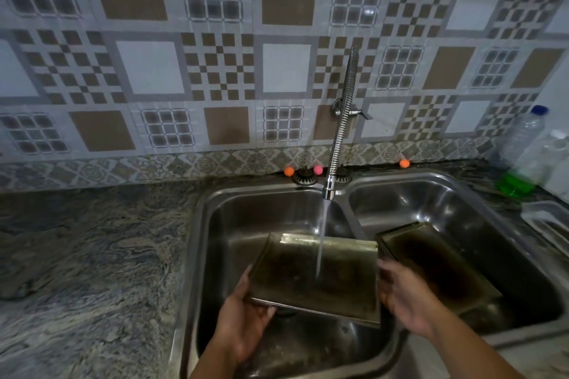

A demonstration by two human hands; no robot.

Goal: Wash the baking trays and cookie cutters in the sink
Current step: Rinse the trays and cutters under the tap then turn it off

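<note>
Nearest the camera: left hand point(246, 314) gripping the near-left corner of a dark baking tray point(311, 277), fingers curled under its edge. Right hand point(403, 292) at the tray's right edge, fingers spread and relaxed; actual contact not clear. Tray tilted over the left basin of the steel sink point(215, 224), under running water point(321, 237) from the flexible tap point(338, 120). Second tray point(437, 261) lying in the right basin. Plastic bottle point(523, 154) on the worktop point(92, 255).

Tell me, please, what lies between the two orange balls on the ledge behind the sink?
In the head view, between the left orange ball and the right orange ball lie a dark strainer, a pink ball and the tap's hose.
</note>
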